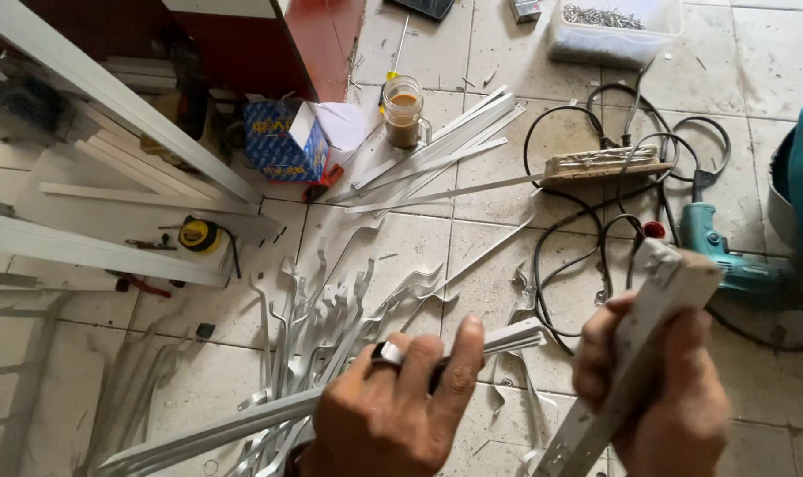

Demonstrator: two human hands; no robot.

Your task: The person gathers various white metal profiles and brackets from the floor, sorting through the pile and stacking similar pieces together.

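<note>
My left hand (392, 406), with a ring on one finger, grips a long thin white aluminium strip (216, 431) that runs from lower left to its end near the centre (525, 334). My right hand (662, 389) grips a wider flat white aluminium profile (657, 291) that rises slanting to the upper right. The tips of the two pieces are apart. Below the hands lies a heap of bent white metal offcuts (331, 309) on the tiled floor.
A teal power drill (728, 256) with black cables (578, 238) lies at right beside a wooden block (604, 163). A jar of brown liquid (403, 110), a blue box (282, 141), a yellow tape measure (198, 234), a tub of screws (613, 31) and long white profiles (110, 97) surround me.
</note>
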